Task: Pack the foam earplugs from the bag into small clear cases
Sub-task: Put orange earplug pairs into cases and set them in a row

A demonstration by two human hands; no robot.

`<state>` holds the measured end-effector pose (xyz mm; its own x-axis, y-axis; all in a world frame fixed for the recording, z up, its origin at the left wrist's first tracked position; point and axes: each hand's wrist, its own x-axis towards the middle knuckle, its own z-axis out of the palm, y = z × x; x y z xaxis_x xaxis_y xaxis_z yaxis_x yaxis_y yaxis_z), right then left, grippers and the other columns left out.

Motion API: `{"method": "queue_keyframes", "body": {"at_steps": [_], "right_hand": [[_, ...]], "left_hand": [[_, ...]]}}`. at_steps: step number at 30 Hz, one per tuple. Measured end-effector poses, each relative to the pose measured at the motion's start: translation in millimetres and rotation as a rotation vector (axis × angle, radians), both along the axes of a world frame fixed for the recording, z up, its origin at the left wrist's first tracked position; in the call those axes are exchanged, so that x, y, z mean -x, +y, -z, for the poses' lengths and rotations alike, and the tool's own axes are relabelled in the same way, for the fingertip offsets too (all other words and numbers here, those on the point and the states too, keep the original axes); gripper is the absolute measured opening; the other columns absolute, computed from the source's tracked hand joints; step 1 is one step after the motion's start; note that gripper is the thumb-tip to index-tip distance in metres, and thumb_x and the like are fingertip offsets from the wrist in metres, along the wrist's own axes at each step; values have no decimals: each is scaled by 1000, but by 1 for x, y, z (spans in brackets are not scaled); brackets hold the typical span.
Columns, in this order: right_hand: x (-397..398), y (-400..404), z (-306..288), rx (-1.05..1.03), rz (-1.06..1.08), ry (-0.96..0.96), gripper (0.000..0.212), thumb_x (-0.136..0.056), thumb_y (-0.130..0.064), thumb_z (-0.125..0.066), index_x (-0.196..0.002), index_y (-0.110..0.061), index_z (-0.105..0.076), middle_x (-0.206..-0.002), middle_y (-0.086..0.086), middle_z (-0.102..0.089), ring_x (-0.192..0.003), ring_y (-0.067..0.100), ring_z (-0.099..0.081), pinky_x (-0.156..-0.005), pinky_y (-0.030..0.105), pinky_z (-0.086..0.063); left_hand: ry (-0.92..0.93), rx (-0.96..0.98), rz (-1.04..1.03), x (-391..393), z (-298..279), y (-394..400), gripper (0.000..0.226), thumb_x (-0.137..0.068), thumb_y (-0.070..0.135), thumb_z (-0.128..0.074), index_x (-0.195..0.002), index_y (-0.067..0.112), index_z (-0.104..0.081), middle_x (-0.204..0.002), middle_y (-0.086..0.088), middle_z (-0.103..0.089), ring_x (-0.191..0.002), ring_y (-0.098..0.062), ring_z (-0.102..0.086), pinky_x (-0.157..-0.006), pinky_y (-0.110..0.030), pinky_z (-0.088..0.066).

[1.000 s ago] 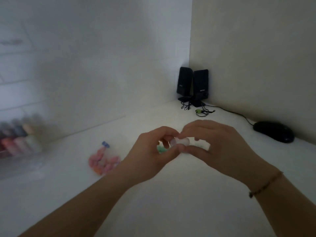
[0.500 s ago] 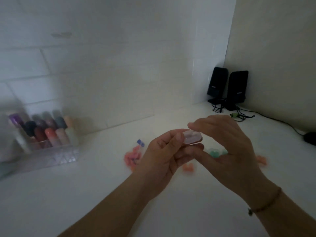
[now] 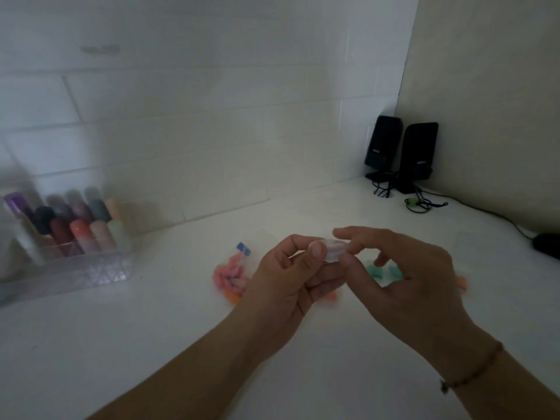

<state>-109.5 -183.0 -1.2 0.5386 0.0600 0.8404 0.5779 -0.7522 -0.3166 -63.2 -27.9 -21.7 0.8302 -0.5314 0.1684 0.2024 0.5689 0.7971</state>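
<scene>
A small clear case [image 3: 335, 251] is held above the white desk between both hands. My left hand [image 3: 291, 280] grips it from the left with thumb and curled fingers. My right hand [image 3: 403, 274] pinches its right end with forefinger and thumb. The bag of pink and orange foam earplugs [image 3: 228, 275], with a blue tag, lies on the desk just left of my left hand. Loose green earplugs [image 3: 383, 271] lie behind my right hand, and loose orange ones sit below my hands [image 3: 331, 296] and at the right [image 3: 462, 282]. The picture is dim and blurred.
A clear organiser with several coloured bottles [image 3: 69, 237] stands at the far left by the tiled wall. Two black speakers [image 3: 401, 153] with cables fill the back corner. A black mouse [image 3: 547, 245] lies at the right edge.
The view has swung left, bringing the organiser into sight. Both hands keep hold of the clear case and have lifted it a little.
</scene>
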Motion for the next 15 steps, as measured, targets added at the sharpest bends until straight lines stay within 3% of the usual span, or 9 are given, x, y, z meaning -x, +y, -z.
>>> {"method": "queue_keyframes", "body": {"at_steps": [5,11,15], "right_hand": [[-2,-4,1,60,41,53,17,-82,-35,-59,-82,-22,-71,-79,-11,-73,-64,8,-67,-56,31,-53],[1,3,-2,71,159,62,18,-79,-37,-60,-78,-25,-73,-67,-12,-70,-54,8,-61,-50,29,-52],[5,-1,-8,-63,25,138,17,-82,-39,-59,-78,-24,-67,-72,-14,-69,-61,4,-64,-53,26,-51]], "left_hand": [[23,-4,-33,1,3,-3,71,-55,39,-92,-100,-1,-54,-102,-25,-69,-87,-30,-71,-78,-36,-57],[45,-37,-61,1,4,-3,77,-51,39,-93,-103,-2,-54,-104,-28,-67,-85,-30,-70,-78,-36,-58],[-43,-110,26,4,1,-2,59,-58,32,-91,-96,2,-58,-92,-20,-71,-82,-30,-71,-82,-41,-57]]}}
